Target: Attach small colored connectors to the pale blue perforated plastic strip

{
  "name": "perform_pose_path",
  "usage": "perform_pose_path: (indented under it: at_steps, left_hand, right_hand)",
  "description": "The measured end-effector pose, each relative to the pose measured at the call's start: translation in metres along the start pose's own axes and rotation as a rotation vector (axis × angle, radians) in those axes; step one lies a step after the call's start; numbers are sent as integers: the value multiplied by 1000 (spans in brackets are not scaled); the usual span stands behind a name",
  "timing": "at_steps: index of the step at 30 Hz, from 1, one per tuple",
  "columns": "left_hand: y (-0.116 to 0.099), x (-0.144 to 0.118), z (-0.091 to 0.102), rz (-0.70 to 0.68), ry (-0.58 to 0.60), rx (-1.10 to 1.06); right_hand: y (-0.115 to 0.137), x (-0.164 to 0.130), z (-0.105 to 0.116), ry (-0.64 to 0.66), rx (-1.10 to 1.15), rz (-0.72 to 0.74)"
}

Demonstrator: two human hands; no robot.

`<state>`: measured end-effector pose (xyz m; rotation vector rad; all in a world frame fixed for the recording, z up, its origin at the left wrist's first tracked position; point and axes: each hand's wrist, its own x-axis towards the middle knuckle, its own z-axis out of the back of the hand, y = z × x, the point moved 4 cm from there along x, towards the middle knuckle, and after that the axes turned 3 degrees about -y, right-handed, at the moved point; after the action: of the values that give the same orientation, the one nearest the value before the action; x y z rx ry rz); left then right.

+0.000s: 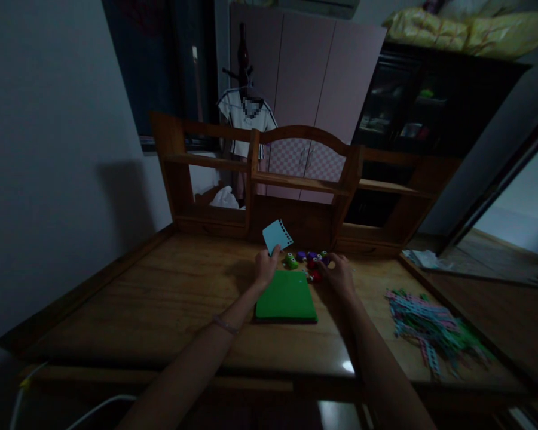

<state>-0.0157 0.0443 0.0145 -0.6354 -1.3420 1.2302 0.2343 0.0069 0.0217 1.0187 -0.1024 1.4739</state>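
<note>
My left hand (266,267) holds up a small light-blue paper card (277,235) with a row of punched holes along its right edge. A green sheet stack (286,296) lies flat on the wooden desk (161,298) just below both hands. My right hand (339,273) rests by a cluster of small colourful punch tools (308,260) in green, purple and red; its fingers touch the red one nearest it. Whether the fingers grip it is unclear in the dim light.
A pile of pink, green and blue paper strips (430,328) lies at the desk's right. A wooden shelf hutch (296,179) stands along the back edge. White papers (424,258) sit at the far right. A white cable (94,409) runs below the front edge.
</note>
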Motion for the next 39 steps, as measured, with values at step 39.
perform_pose_path:
  at_steps: [39]
  left_hand:
    - [15,1,-20,100,104,-118]
  right_hand:
    - [-19,36,-15,386,-165,208]
